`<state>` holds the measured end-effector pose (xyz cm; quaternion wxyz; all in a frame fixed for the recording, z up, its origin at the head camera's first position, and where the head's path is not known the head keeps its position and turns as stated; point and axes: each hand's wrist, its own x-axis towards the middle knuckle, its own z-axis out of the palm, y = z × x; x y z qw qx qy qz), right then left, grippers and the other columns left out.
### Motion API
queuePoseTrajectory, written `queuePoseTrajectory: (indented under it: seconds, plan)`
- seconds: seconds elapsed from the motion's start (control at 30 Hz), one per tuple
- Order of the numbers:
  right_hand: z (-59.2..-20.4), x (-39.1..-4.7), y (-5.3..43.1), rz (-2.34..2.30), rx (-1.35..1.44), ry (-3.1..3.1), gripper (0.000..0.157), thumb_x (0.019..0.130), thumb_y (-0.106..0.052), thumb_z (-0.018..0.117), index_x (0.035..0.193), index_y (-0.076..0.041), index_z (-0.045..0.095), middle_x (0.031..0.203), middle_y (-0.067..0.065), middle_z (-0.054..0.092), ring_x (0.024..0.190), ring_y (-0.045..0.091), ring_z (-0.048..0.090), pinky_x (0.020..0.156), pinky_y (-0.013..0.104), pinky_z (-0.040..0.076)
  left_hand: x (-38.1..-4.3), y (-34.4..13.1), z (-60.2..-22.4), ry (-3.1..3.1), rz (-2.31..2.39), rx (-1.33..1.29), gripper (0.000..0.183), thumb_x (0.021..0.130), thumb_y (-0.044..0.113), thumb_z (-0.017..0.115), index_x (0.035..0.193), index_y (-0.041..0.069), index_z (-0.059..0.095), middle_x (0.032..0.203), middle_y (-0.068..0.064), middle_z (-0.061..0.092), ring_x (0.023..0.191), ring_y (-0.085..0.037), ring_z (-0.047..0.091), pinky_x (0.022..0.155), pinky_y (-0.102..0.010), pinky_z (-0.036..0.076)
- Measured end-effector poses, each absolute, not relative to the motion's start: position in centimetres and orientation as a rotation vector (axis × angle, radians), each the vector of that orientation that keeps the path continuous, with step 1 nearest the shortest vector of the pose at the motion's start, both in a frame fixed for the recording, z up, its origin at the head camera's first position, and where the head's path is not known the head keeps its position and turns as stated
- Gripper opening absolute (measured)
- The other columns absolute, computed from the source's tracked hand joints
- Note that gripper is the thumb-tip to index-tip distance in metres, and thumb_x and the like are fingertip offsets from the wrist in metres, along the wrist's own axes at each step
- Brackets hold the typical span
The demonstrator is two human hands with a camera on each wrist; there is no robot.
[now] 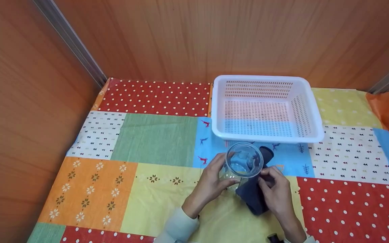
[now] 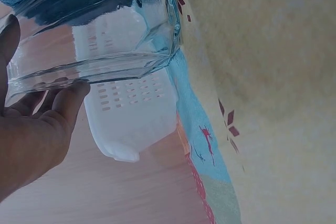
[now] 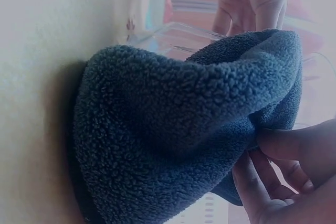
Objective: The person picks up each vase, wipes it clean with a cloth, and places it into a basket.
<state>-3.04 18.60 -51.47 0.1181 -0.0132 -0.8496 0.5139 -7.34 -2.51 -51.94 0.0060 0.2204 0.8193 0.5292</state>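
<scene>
A clear glass jar (image 1: 244, 159), its round mouth facing up toward the head camera, is gripped at its left side by my left hand (image 1: 209, 179). The left wrist view shows the fingertips (image 2: 73, 95) around the jar's glass wall. My right hand (image 1: 277, 190) pinches a dark blue-grey terry cloth (image 1: 253, 195) between thumb and fingers. This cloth lies along the jar's right side, one end hanging below and another sticking out behind. In the right wrist view the folded, fluffy cloth (image 3: 173, 108) covers much of the jar.
Just behind the hands stands a white perforated plastic basket (image 1: 267, 138). Under everything spreads a patchwork-print tablecloth (image 1: 160, 141). Wood-grain panels (image 1: 194, 40) rise at the back and left. A small black object (image 1: 273, 238) lies near the right wrist at the front edge.
</scene>
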Motion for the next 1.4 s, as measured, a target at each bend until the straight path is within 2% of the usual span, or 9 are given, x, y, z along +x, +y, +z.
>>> queuePoseTrajectory:
  seconds: [0.17,0.43,0.63,0.7,0.93,1.0,1.2,1.4]
  plan:
    - [-51.9,-3.1,18.6,1.487,-0.097,-2.527,0.022,0.088,0.022,0.068,0.095,0.002,0.07,0.1,0.011,0.067,0.094,0.002,0.065,0.084,0.018,0.058,-7.3,-2.6,-51.9,2.554,1.657,0.684,0.077,0.085,0.014,0.088,0.153,0.013,0.053,0.146,-0.008,0.06,0.136,-0.02,0.056,0.114,-0.043,0.048]
    - [-52.9,-3.1,18.9,1.538,-0.196,-2.613,0.019,0.091,0.018,0.067,0.101,0.002,0.07,0.107,0.015,0.068,0.1,0.024,0.067,0.083,0.028,0.061,-7.3,-2.5,-51.9,2.529,1.672,0.666,0.078,0.086,0.013,0.088,0.155,0.014,0.052,0.146,-0.011,0.059,0.135,-0.02,0.056,0.114,-0.043,0.048]
    - [-52.7,-3.0,18.9,1.566,-0.221,-2.616,0.018,0.093,0.017,0.066,0.102,0.002,0.07,0.109,0.016,0.067,0.103,0.029,0.067,0.086,0.036,0.063,-7.3,-2.4,-51.9,2.537,1.661,0.661,0.079,0.085,0.013,0.089,0.155,0.014,0.052,0.145,-0.01,0.059,0.135,-0.02,0.057,0.114,-0.043,0.048]
    - [-52.4,-2.9,18.9,1.572,-0.228,-2.612,0.019,0.093,0.017,0.066,0.102,0.002,0.07,0.11,0.016,0.067,0.104,0.029,0.068,0.087,0.039,0.063,-7.3,-2.3,-52.0,2.538,1.66,0.663,0.078,0.086,0.014,0.088,0.155,0.014,0.052,0.145,-0.01,0.06,0.134,-0.02,0.057,0.114,-0.043,0.048]
    - [-50.9,-2.9,18.4,1.569,-0.15,-2.52,0.019,0.09,0.019,0.068,0.099,0.002,0.072,0.104,0.011,0.067,0.101,0.016,0.067,0.089,0.029,0.061,-7.3,-2.4,-51.9,2.554,1.656,0.662,0.079,0.084,0.012,0.089,0.154,0.013,0.053,0.144,-0.007,0.061,0.134,-0.02,0.057,0.113,-0.042,0.049]
    - [-50.5,-2.9,18.3,1.564,-0.114,-2.49,0.02,0.089,0.02,0.068,0.097,0.002,0.072,0.102,0.01,0.066,0.1,0.015,0.065,0.089,0.031,0.061,-7.3,-2.4,-51.9,2.556,1.658,0.667,0.078,0.084,0.012,0.09,0.153,0.012,0.053,0.144,-0.006,0.061,0.133,-0.019,0.058,0.112,-0.042,0.049]
    - [-50.3,-3.0,18.4,1.534,-0.087,-2.502,0.019,0.089,0.019,0.07,0.097,0.002,0.072,0.103,0.01,0.065,0.101,0.019,0.064,0.09,0.042,0.06,-7.2,-2.5,-51.9,2.554,1.661,0.683,0.077,0.085,0.013,0.089,0.153,0.012,0.053,0.145,-0.008,0.06,0.134,-0.019,0.057,0.113,-0.043,0.049]
    - [-50.9,-3.1,18.6,1.527,-0.119,-2.552,0.02,0.09,0.018,0.07,0.101,0.0,0.072,0.106,0.009,0.066,0.106,0.023,0.067,0.093,0.042,0.059,-7.2,-2.5,-52.0,2.558,1.668,0.705,0.077,0.085,0.013,0.088,0.153,0.013,0.053,0.146,-0.008,0.059,0.136,-0.02,0.056,0.114,-0.043,0.048]
